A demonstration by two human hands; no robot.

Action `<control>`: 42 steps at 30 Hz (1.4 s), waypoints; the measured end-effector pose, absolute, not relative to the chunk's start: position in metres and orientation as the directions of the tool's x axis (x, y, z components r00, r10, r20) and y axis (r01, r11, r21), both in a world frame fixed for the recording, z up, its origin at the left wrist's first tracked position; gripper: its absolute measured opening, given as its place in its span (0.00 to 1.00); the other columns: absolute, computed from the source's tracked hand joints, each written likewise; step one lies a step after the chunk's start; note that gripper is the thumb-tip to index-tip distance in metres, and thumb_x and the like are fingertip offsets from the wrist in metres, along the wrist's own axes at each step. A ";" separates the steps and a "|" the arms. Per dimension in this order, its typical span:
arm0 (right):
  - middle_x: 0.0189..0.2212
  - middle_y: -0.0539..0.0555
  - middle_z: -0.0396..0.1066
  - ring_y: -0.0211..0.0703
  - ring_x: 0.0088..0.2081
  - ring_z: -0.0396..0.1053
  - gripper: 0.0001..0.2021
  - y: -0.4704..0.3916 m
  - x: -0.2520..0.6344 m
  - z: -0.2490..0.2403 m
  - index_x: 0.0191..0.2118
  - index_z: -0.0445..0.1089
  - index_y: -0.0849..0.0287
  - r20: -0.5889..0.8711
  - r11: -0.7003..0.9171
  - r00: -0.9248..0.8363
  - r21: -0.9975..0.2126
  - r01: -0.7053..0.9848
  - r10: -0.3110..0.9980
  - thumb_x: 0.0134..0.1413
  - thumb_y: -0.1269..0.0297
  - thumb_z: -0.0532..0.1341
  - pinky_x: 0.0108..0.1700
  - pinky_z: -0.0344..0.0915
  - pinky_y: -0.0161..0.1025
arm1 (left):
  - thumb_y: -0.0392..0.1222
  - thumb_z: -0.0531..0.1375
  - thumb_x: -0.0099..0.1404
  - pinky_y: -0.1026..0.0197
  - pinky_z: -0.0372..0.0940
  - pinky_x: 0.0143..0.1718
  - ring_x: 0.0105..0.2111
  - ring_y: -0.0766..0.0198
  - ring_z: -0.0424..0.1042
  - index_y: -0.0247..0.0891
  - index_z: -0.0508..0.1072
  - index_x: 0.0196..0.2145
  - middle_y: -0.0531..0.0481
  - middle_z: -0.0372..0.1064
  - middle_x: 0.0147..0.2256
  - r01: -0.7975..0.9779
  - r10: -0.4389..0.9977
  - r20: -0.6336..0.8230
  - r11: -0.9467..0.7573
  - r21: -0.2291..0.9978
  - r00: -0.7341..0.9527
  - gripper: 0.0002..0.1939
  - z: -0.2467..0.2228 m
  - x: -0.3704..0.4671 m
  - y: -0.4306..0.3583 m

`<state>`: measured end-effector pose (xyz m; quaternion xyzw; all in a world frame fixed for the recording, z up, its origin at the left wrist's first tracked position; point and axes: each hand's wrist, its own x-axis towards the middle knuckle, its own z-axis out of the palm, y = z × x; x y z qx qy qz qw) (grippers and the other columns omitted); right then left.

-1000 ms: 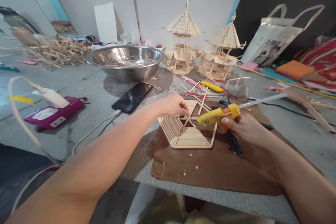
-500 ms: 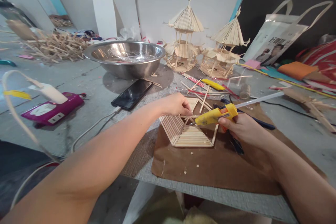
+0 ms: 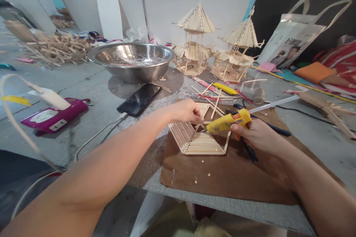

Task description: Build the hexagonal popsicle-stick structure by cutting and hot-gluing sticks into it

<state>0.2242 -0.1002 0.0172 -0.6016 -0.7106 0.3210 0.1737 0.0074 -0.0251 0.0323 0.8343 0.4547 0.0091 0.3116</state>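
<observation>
My left hand (image 3: 189, 112) is pinched closed at the far side of a flat panel of wooden sticks (image 3: 204, 144). A thin wooden stick (image 3: 207, 122) shows at its fingertips, partly hidden by the fingers. In my right hand (image 3: 257, 133) is a yellow hot glue gun (image 3: 226, 122), with a clear glue stick (image 3: 275, 103) coming out of its back. Its nozzle points left, close to the panel's middle and just below my left fingertips. Rows of sticks fill some of the panel's sections, while others are open frame. The panel lies on a brown cloth (image 3: 222, 181).
A phone (image 3: 139, 99) and steel bowl (image 3: 133, 70) lie left of the work. Two stick pagodas (image 3: 198, 26) (image 3: 241, 40) stand behind. Loose sticks and a yellow cutter (image 3: 225, 89) lie beyond the panel. Dark-handled pliers (image 3: 250, 152) sit beneath my right hand. A purple power strip (image 3: 57, 116) is far left.
</observation>
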 end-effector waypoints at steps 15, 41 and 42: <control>0.11 0.47 0.55 0.32 0.15 0.51 0.22 -0.103 0.224 0.024 0.16 0.61 0.59 -0.112 0.100 -0.219 -0.635 0.766 0.969 0.45 0.45 0.48 0.17 0.49 0.34 | 0.47 0.57 0.48 0.68 0.51 0.24 0.22 0.72 0.58 0.36 0.73 0.27 0.54 0.66 0.22 0.742 0.748 -0.276 -0.400 0.538 0.604 0.13 0.034 0.010 -0.027; 0.08 0.48 0.54 0.33 0.12 0.52 0.27 -0.104 0.241 0.032 0.16 0.62 0.59 -0.147 -0.065 -0.045 -0.666 0.743 0.988 0.37 0.37 0.48 0.15 0.48 0.34 | 0.47 0.57 0.47 0.67 0.52 0.25 0.25 0.69 0.62 0.36 0.74 0.28 0.52 0.70 0.24 0.755 0.712 -0.309 -0.471 0.457 0.631 0.13 0.031 0.021 -0.035; 0.08 0.48 0.54 0.32 0.12 0.52 0.27 -0.104 0.241 0.032 0.16 0.62 0.59 -0.150 -0.069 -0.045 -0.675 0.734 0.988 0.37 0.37 0.48 0.15 0.49 0.34 | 0.47 0.57 0.47 0.67 0.52 0.25 0.24 0.69 0.62 0.36 0.74 0.28 0.53 0.70 0.23 0.757 0.712 -0.309 -0.477 0.447 0.631 0.13 0.032 0.022 -0.035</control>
